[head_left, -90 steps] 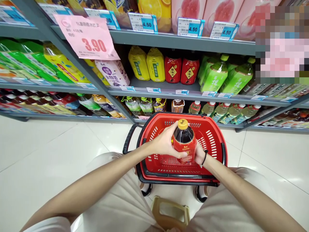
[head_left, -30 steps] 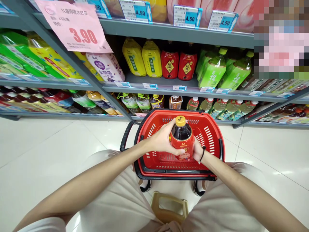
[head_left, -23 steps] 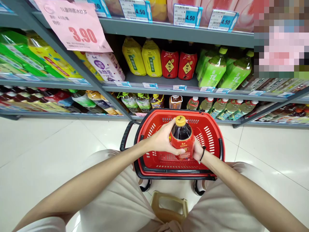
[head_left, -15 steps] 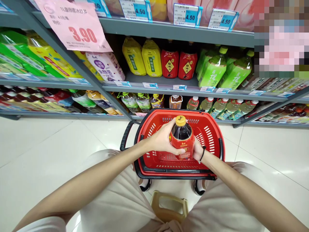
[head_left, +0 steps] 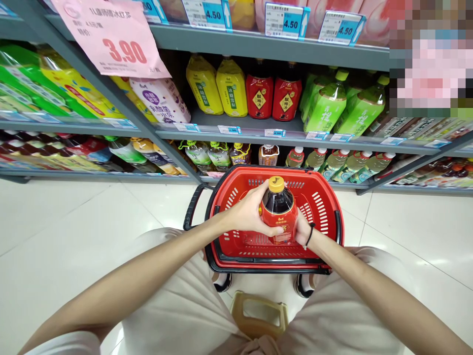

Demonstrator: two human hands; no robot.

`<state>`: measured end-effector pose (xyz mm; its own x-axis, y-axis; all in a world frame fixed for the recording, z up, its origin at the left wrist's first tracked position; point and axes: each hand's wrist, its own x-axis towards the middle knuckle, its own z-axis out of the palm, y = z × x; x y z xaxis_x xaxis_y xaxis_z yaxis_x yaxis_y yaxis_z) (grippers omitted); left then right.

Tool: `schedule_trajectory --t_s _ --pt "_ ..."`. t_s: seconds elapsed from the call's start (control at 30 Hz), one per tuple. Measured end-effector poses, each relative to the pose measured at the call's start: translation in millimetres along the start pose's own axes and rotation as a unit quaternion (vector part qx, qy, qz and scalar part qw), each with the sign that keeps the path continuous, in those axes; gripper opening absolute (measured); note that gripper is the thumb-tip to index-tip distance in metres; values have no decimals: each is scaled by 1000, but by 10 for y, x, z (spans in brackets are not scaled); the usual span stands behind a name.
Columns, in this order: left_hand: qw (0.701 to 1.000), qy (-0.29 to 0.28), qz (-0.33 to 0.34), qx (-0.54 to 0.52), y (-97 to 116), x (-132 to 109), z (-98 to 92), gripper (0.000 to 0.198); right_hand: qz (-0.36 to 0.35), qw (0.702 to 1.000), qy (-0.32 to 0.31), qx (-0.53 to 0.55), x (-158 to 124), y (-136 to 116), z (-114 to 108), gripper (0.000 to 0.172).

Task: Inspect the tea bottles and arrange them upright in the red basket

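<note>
Between my two hands, over the red shopping basket (head_left: 244, 173), is a drink bottle (head_left: 280, 212) with a yellow cap, dark liquid and a red label. It stands nearly upright, its cap tipped a little towards the shelf. My left hand (head_left: 253, 213) wraps round its left side, thumb across the front of the label. From the right, my right hand (head_left: 302, 229) grips the lower side; most of its fingers are hidden behind the bottle. A dark band circles the right wrist. The basket's black handle sticks out at the left.
Ahead stands a grey shelf (head_left: 236, 129) with yellow bottles (head_left: 231, 88), red bottles (head_left: 286, 98) and green bottles (head_left: 327, 106). Smaller bottles (head_left: 268, 155) line the bottom level. A pink price sheet (head_left: 121, 44) hangs at upper left. Below the basket is a gold-coloured stool (head_left: 258, 315) between my legs.
</note>
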<state>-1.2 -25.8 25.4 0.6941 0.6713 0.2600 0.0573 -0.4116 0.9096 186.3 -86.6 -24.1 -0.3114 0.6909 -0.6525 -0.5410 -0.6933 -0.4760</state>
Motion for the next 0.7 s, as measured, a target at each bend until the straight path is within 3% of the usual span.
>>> schedule_trajectory --t_s 0.4,0.7 --pt "1000 0 2 -5 1 -2 1 96 0 1000 7 18 -10 -6 17 41" --pt "1000 5 14 -6 32 12 11 94 5 1000 5 17 10 14 -23 46"
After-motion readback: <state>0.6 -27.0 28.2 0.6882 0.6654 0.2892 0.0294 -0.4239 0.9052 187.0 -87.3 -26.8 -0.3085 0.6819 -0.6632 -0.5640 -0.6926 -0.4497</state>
